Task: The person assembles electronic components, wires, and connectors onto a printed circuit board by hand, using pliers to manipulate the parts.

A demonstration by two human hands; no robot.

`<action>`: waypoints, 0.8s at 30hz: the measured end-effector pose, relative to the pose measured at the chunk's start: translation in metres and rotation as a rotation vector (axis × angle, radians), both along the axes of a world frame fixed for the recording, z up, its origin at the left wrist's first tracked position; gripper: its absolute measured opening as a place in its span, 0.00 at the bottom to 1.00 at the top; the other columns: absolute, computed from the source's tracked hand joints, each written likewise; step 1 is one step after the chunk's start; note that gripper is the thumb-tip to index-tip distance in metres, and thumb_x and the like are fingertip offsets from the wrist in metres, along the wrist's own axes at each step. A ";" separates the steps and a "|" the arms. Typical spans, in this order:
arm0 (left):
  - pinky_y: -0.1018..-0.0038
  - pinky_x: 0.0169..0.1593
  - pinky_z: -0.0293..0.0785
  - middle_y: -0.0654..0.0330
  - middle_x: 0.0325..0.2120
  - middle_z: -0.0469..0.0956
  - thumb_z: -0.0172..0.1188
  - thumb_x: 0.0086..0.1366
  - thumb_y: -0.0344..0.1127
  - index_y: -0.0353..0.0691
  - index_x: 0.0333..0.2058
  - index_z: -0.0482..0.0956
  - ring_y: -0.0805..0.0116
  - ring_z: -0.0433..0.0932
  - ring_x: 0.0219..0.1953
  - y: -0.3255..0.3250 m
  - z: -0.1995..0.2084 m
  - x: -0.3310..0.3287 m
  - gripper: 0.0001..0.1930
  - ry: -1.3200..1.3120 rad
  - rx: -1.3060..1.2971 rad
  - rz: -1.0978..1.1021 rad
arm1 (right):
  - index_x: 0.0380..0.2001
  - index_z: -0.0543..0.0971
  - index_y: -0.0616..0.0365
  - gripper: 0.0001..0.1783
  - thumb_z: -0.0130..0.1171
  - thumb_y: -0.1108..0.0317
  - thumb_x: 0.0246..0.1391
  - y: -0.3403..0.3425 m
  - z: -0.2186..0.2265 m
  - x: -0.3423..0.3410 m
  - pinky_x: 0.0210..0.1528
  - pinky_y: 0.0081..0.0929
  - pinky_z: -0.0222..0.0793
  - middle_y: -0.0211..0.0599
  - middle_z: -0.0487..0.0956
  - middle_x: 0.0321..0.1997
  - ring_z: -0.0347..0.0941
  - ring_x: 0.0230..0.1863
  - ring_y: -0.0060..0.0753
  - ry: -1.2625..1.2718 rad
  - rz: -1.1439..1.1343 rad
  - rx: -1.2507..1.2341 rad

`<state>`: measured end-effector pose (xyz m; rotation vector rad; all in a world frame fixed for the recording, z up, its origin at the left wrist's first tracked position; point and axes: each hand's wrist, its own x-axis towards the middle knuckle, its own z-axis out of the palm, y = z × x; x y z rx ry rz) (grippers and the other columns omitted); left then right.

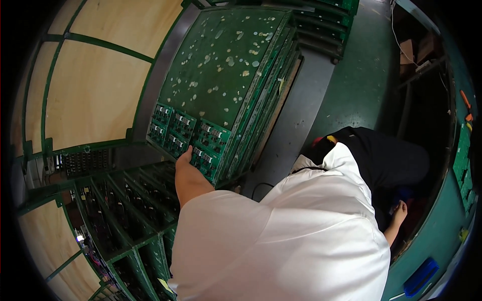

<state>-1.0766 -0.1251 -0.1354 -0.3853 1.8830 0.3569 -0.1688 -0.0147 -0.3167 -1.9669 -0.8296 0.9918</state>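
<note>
My left hand (186, 155) reaches to the near edge of a stacked green tray (211, 65). It pinches the lower left edge of a green circuit board (205, 158) with white digit displays; its other fingers are partly hidden. Several similar boards (182, 121) lie side by side along that end of the tray. The rest of the tray top is speckled with pale spots. My right hand (400, 213) hangs low on the right, beside the dark space under a green bench. Its fingers are loosely bent and apart, and I see nothing held in them.
A green rack (130, 210) with slanted slots full of boards stands at lower left. Wooden panels in green frames (95, 90) line the left. On the right, the bench (427, 241) carries a blue plastic tray (420, 277) and an orange-handled tool (466, 99). Another rack (324, 25) stands farther off.
</note>
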 end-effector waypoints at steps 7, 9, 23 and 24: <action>0.47 0.53 0.58 0.48 0.59 0.49 0.42 0.52 0.71 0.50 0.60 0.52 0.47 0.56 0.58 -0.011 -0.056 -0.081 0.43 0.300 -0.273 -0.373 | 0.30 0.75 0.59 0.08 0.51 0.65 0.54 0.004 -0.005 -0.003 0.18 0.12 0.51 0.22 0.65 0.15 0.58 0.16 0.13 0.018 -0.007 -0.033; 0.47 0.55 0.54 0.52 0.61 0.46 0.38 0.50 0.74 0.47 0.59 0.53 0.48 0.51 0.60 0.018 -0.045 -0.085 0.46 0.363 -0.388 -0.523 | 0.30 0.75 0.59 0.08 0.52 0.66 0.54 0.001 -0.005 0.000 0.19 0.12 0.52 0.22 0.65 0.15 0.58 0.16 0.13 0.019 0.010 -0.044; 0.49 0.62 0.33 0.53 0.62 0.28 0.48 0.39 0.77 0.48 0.61 0.30 0.53 0.27 0.64 0.093 -0.019 0.005 0.60 0.574 -0.723 -0.443 | 0.30 0.74 0.57 0.07 0.52 0.65 0.53 -0.006 -0.005 -0.002 0.15 0.14 0.52 0.22 0.63 0.13 0.58 0.13 0.15 -0.014 -0.021 0.056; 0.48 0.62 0.32 0.52 0.62 0.27 0.48 0.39 0.77 0.48 0.61 0.30 0.52 0.27 0.64 0.096 -0.008 0.005 0.60 0.580 -0.638 -0.424 | 0.30 0.74 0.58 0.07 0.52 0.65 0.53 -0.004 -0.004 -0.005 0.15 0.14 0.52 0.22 0.64 0.13 0.58 0.14 0.14 -0.013 -0.024 0.046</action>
